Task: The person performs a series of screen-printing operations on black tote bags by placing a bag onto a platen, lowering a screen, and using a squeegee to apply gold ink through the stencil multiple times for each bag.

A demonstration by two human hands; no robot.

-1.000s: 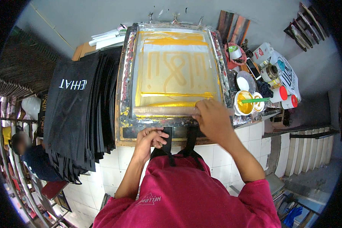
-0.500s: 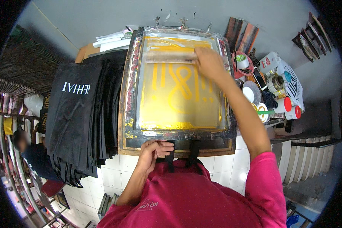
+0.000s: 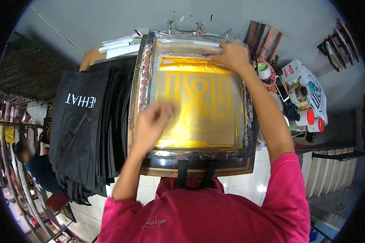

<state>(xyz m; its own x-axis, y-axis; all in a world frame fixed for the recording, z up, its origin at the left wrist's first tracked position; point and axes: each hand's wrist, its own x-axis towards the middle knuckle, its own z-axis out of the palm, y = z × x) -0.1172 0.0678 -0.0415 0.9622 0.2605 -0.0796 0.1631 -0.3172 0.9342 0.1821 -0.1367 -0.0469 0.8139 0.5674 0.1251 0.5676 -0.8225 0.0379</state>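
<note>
A framed printing screen (image 3: 198, 154) lies on a board in front of me, its mesh showing a yellow looping design. At its far end my right hand (image 3: 233, 56) grips a wide squeegee (image 3: 182, 49) laid across the mesh. A thick band of yellow ink (image 3: 194, 65) sits just on the near side of the blade. My left hand (image 3: 156, 117) is over the screen's left part, smeared by motion; its fingers look curled, but I cannot make out anything in them. Two black straps (image 3: 182, 172) hang over the board's near edge.
Black fabric bags (image 3: 81, 133) hang in a thick stack at the left. On the right stand red-lidded tubs (image 3: 306, 117), a phone (image 3: 282, 89) and a pink basin (image 3: 269, 82). Squeegees (image 3: 267, 38) lean on the far wall. Another person (image 3: 38, 170) is at far left.
My right hand has pushed the squeegee farther away, to the screen's far end, and the ink band now lies nearer than it. My left hand has risen from the near edge to above the screen.
</note>
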